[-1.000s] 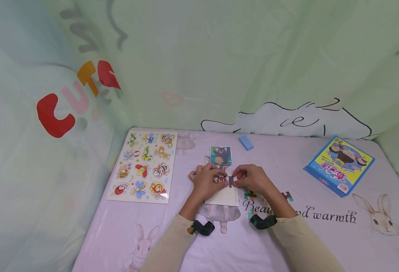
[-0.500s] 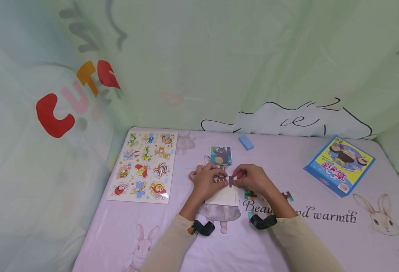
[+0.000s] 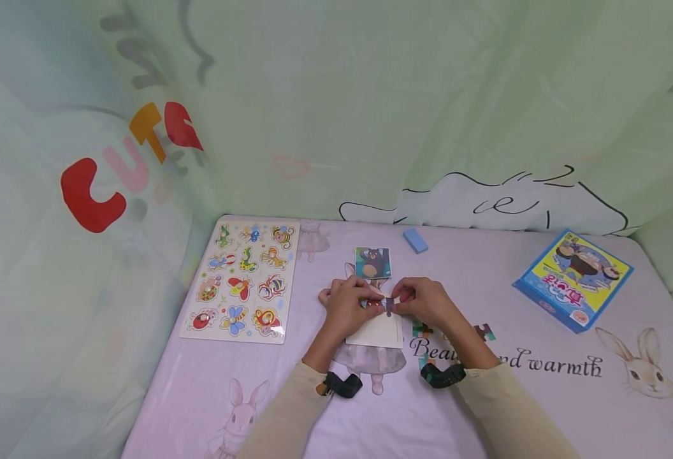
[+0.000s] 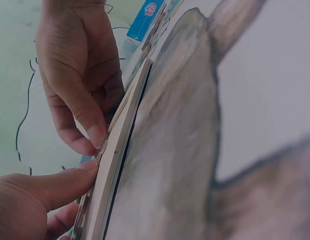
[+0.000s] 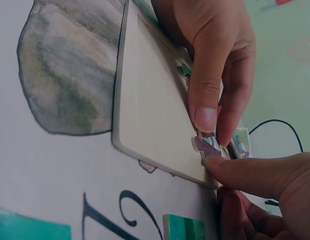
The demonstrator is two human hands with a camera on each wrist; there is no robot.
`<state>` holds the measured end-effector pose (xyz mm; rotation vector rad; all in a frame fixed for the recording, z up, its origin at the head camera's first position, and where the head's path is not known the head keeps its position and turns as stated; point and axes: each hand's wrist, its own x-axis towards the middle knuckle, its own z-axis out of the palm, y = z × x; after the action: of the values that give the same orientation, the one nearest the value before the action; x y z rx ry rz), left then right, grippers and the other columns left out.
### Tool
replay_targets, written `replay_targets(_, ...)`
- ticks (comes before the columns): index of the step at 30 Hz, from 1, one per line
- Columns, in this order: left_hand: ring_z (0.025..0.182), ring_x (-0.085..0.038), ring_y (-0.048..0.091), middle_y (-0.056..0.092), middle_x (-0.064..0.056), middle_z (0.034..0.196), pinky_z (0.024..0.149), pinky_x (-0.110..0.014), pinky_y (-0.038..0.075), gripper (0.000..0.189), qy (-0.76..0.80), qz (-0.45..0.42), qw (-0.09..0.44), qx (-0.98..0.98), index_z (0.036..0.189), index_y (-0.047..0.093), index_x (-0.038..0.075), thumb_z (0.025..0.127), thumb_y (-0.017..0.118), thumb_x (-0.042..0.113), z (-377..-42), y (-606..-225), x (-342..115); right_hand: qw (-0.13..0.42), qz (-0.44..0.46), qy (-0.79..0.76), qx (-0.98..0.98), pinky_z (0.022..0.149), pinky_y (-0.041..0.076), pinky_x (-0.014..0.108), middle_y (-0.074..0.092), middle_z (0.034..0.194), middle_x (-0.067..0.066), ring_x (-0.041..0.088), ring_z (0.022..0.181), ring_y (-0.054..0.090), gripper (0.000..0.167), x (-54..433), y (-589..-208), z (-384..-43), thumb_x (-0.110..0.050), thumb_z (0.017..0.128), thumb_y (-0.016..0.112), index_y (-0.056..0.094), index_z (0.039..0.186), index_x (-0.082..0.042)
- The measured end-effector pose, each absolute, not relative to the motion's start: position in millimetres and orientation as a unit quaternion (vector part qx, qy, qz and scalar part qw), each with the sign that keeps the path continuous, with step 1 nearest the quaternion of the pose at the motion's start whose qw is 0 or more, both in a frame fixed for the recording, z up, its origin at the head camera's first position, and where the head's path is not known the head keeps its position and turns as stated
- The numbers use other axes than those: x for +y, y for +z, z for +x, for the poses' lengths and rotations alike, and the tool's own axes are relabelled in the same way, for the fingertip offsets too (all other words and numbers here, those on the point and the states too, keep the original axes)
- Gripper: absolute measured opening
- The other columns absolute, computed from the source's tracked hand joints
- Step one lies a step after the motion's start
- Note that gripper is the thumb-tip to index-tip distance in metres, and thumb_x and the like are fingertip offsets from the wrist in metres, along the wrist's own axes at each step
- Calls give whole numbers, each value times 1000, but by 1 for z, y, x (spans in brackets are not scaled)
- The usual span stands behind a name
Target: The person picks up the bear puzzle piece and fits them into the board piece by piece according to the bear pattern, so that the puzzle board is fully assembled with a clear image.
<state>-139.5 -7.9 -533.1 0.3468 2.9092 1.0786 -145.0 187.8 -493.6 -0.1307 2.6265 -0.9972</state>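
Near the table's middle lies a pale puzzle tray [image 3: 374, 333], its near part bare. My left hand [image 3: 348, 307] reaches over its left side, thumb and forefinger pinching at a brown puzzle piece [image 3: 374, 303] along the far edge. From the right, my right hand [image 3: 428, 302] holds a purple puzzle piece [image 3: 389, 306] by its right side. The right wrist view shows this purple piece [image 5: 207, 145] between both thumbs, with the right fingers down past the tray's rim. Just beyond the tray is a square bear picture [image 3: 373, 262].
An insect peg board [image 3: 239, 280] lies at the left. Farther back is a blue block [image 3: 415, 241], and a blue and yellow box [image 3: 573, 279] stands at the right. Loose puzzle pieces [image 3: 484, 331] lie under and beside the right forearm. A green curtain [image 3: 371, 127] hangs behind the table.
Both hands stay almost in place at the tray's far edge. The purple piece has shifted very slightly between the fingers, and less of the brown piece shows.
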Motion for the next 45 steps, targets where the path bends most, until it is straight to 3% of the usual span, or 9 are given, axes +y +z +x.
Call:
replay_targets(7, 107, -22, 49, 63, 8, 106, 94, -58, 23, 19, 351, 119, 0, 929, 101, 83, 33, 83, 85, 36, -139, -532, -9, 162, -42, -348, 923, 60, 42, 31, 58, 82, 4, 19, 72, 52, 25, 187, -495, -144, -26, 82, 85, 71, 99, -13)
replay_targets(35, 107, -22, 48, 63, 9, 108, 92, -58, 23, 17, 336, 129, 3, 933, 102, 82, 33, 85, 82, 37, -138, -532, -11, 166, -38, -336, 926, 56, 42, 30, 56, 81, 4, 19, 69, 52, 29, 182, -494, -144, -27, 82, 85, 67, 100, -13)
replay_targets(45, 112, -23, 51, 67, 7, 118, 97, -61, 24, 30, 361, 138, 19, 922, 113, 79, 32, 84, 84, 35, -142, -533, -17, 151, -46, -326, 932, 57, 40, 31, 54, 80, 4, 19, 71, 51, 36, 180, -494, -143, -29, 78, 88, 66, 101, -13)
